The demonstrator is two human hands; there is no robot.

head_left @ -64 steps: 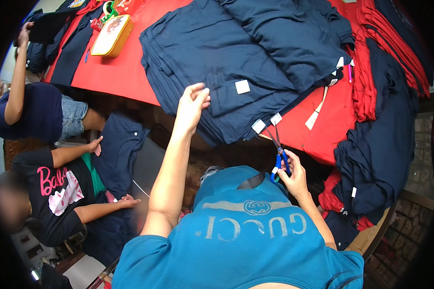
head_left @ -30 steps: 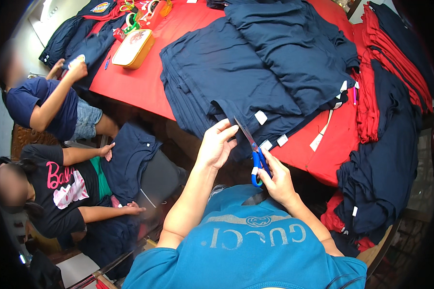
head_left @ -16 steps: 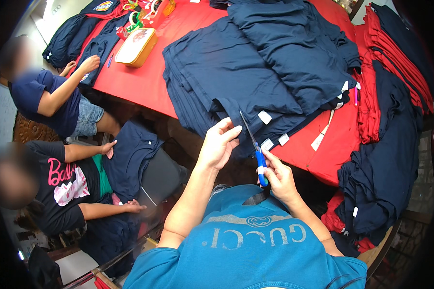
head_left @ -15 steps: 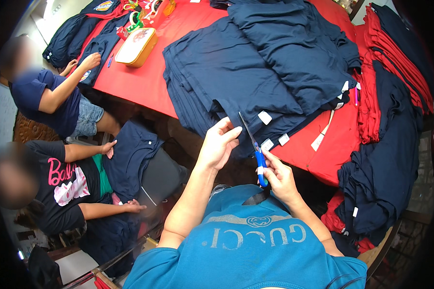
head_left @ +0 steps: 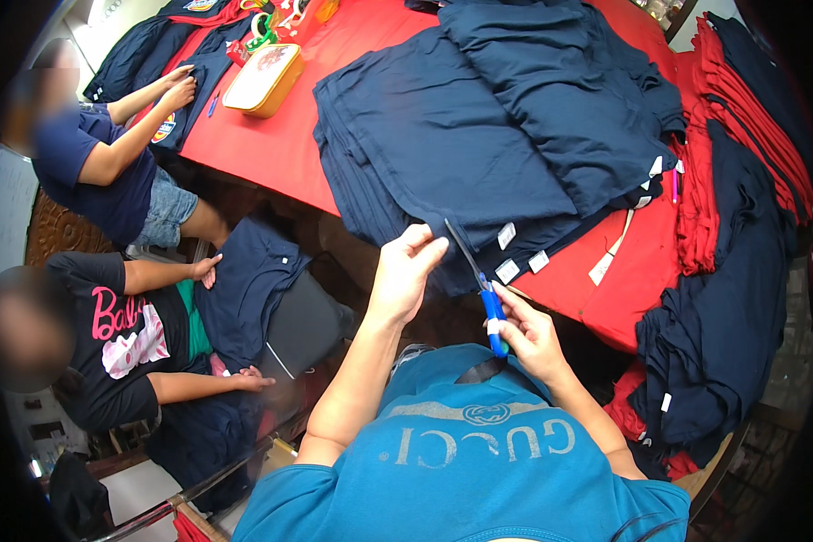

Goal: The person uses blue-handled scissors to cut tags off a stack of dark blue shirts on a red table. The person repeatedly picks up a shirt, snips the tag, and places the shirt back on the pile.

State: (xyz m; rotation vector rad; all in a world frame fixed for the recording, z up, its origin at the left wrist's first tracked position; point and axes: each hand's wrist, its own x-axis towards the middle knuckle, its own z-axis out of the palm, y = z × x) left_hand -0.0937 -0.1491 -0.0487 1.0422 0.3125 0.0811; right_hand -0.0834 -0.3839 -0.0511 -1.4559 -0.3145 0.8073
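From where I stand, the person's right hand [head_left: 531, 339] is wrapped around the blue handles of a pair of scissors [head_left: 494, 316], its fingers curled on the grips, the blades angled toward the table. The left hand [head_left: 404, 271] is just beside the blade tips, thumb and forefinger drawn close together at the rim of a pile of navy cloth [head_left: 461, 135]; I can't tell whether they pinch anything. That pile lies on the red-covered table [head_left: 271, 172] and overhangs its near edge, with white tags [head_left: 507, 236] showing close to the scissors. A pale strip [head_left: 610, 253] rests toward the table's near right corner, red garments [head_left: 696, 217] lie along its right edge, and a yellow case [head_left: 262, 81] sits toward the left end.
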